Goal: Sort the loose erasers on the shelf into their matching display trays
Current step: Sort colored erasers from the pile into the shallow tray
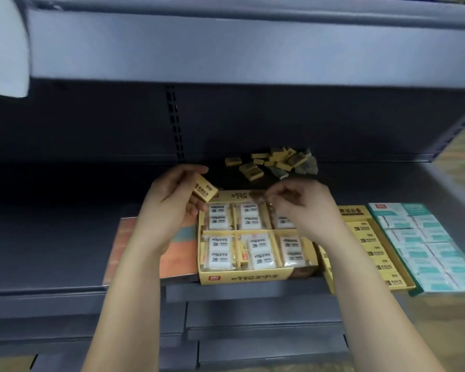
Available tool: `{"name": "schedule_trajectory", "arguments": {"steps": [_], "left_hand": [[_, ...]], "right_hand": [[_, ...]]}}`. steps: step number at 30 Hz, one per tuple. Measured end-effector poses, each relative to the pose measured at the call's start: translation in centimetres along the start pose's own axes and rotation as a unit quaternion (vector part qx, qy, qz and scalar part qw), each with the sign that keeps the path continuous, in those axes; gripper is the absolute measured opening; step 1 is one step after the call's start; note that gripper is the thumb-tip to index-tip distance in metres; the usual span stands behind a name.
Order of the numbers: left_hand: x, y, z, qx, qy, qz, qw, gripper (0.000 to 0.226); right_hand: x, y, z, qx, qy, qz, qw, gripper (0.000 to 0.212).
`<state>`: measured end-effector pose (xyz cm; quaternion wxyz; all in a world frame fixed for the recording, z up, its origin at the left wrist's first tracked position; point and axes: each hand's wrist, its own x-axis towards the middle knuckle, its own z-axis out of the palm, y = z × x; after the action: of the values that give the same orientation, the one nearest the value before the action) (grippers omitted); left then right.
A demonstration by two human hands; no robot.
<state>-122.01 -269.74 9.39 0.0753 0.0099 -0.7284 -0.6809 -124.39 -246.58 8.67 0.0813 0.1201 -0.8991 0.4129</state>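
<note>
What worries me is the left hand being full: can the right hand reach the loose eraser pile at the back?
Probably yes: the right hand hovers above the yellow tray, just in front of the loose eraser pile, with nothing between.

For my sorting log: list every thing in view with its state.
left hand, grips yellow eraser
right hand, fingers curled over compartment tray; what it holds unclear
loose erasers, piled at shelf back, unsorted
compartment tray, stocked with white wrapped erasers
yellow tray, stocked with yellow erasers
teal tray, full
</note>
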Motion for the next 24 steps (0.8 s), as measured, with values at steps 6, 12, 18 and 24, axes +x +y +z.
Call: {"name": "schedule_trajectory", "arguments": {"steps": [6,12,18,24], "left_hand": [[-0.2,0.4,4.4,-0.027,-0.032,-0.009,0.999,0.022],[-0.7,1.0,8.0,-0.021,-0.022,-0.015,0.999,0.022],[-1.0,1.4,11.4,-0.005,-0.042,-0.002,0.999,0.023],[-1.4,2.0,14.8,0.019,-0.102,-0.017,0.994,0.026]], "right_hand": [[-1.3,2.8,-3.7,0.012,0.003,0.019,1.0,0.012],[-1.8,5.5,-6.1,0.006,0.005,0.025,1.0,0.012],[-2.3,7.6,-8.3,0.0,0.004,0.03,1.0,0.011],[-2.8,9.8,-10.8,0.014,0.012,0.038,0.999,0.012]]}}
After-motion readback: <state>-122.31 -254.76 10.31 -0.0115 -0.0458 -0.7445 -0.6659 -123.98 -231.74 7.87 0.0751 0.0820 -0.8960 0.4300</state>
